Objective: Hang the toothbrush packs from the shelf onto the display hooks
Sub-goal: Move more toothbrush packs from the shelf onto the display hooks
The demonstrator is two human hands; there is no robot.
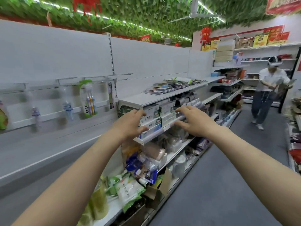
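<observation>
Several toothbrush packs [164, 89] lie flat in a row on the top white shelf [136, 99], ahead and to the right. On the white back panel to the left, metal display hooks [104, 77] stick out. One green-topped toothbrush pack [88, 99] hangs from a hook, and a slim dark pack [111, 95] hangs beside it. My left hand [132, 123] and my right hand [193, 121] are both stretched forward with fingers spread, empty, in front of the boxed goods below the top shelf.
White boxes [152, 117] fill the shelf under the packs; lower shelves hold bagged goods [130, 190]. Small bottles [67, 108] hang on hooks further left. A grey aisle floor [228, 176] runs to the right, where a person [267, 93] wearing a headset stands.
</observation>
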